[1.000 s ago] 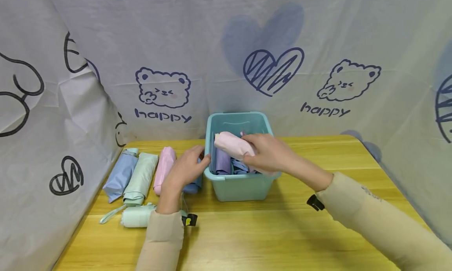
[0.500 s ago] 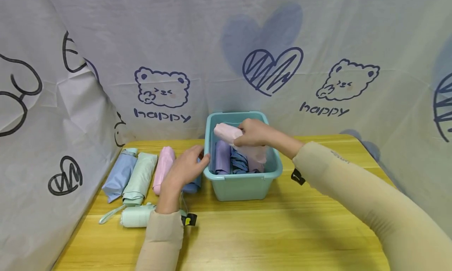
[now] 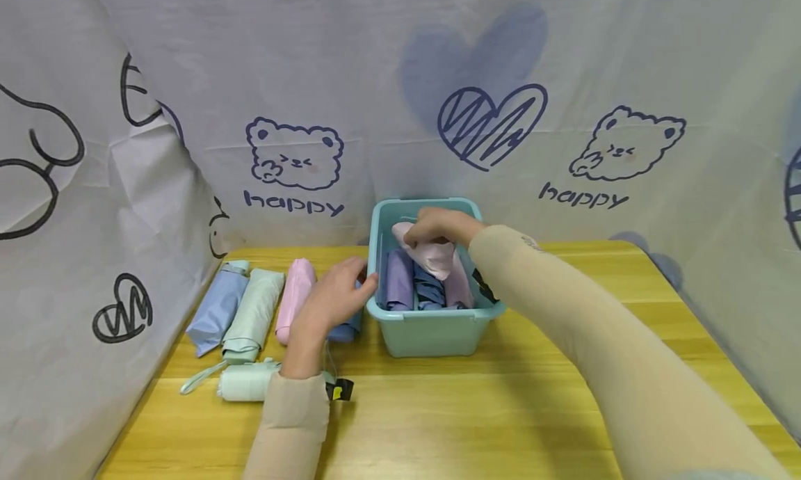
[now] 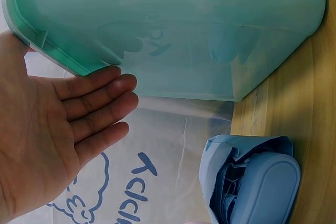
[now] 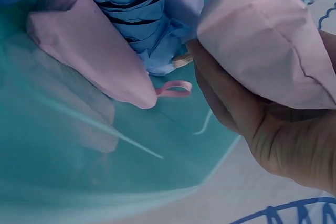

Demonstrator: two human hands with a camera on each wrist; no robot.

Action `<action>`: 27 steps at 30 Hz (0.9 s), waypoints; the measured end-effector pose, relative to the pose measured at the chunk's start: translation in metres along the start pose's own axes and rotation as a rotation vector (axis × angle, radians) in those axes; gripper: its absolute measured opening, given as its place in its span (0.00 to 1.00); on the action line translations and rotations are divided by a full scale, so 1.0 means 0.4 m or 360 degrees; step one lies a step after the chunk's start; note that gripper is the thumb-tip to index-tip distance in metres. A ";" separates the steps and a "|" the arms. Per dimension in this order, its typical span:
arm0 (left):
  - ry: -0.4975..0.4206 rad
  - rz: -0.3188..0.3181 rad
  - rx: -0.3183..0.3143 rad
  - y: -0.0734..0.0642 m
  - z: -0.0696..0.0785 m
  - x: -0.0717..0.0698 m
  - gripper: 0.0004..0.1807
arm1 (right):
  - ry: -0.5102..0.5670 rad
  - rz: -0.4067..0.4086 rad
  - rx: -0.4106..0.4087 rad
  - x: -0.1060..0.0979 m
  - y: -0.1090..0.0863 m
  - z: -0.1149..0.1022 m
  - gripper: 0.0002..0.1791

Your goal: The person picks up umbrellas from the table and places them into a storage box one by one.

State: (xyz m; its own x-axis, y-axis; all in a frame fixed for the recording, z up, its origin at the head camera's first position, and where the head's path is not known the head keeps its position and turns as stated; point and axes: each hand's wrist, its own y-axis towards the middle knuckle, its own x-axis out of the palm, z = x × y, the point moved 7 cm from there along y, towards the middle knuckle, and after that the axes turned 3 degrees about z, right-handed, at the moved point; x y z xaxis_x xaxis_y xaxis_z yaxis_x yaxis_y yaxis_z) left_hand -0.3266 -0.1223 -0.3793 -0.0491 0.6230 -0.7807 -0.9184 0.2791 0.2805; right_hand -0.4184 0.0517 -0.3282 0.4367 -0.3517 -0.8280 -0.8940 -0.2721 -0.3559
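My right hand grips a pale pink folded umbrella over the teal plastic bin, tilted above the things inside. In the right wrist view, the held umbrella lies across the palm. Inside the bin are a purple folded umbrella, a blue one with loose pleats, and a pink one with a wrist loop. At the bin's left rim rests my left hand, thumb at the rim. Its fingers stretch out nearly straight along the outer wall in the left wrist view.
Left of the bin, a light blue umbrella, a mint one, a pink one and a darker blue one lie side by side. Another mint umbrella lies crosswise before them. A printed cloth hangs behind the wooden table.
My right hand has moved inward over the bin's far part, turning the pink umbrella so its near end points down toward the others. The left hand keeps its place at the rim.
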 end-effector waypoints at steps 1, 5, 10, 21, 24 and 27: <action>-0.0003 -0.0002 0.0000 0.000 0.000 0.001 0.14 | 0.0016 -0.0020 0.0009 0.003 0.007 0.003 0.10; -0.0007 -0.0002 0.0001 0.002 0.001 0.004 0.15 | 0.0103 -0.0091 0.0067 0.018 0.028 0.013 0.09; -0.0012 -0.0007 -0.0007 0.001 0.000 0.004 0.15 | 0.0308 -0.0185 0.0147 0.048 0.046 0.002 0.08; -0.0020 -0.0004 -0.0003 0.002 -0.005 0.001 0.17 | 0.0490 -0.0301 0.0334 0.110 0.071 -0.034 0.25; -0.0035 -0.0011 -0.0003 0.003 -0.005 0.002 0.17 | 0.0474 -0.0353 0.0347 0.126 0.075 -0.043 0.22; -0.0039 -0.0020 -0.0006 0.003 -0.006 0.001 0.17 | 0.0446 -0.0436 0.0332 0.139 0.077 -0.052 0.19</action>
State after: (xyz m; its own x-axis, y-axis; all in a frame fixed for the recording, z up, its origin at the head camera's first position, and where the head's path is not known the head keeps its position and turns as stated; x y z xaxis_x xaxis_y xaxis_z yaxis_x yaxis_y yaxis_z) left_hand -0.3285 -0.1234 -0.3807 -0.0282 0.6372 -0.7702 -0.9204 0.2840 0.2687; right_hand -0.4194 0.0053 -0.3763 0.6447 -0.5289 -0.5519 -0.7302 -0.2124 -0.6494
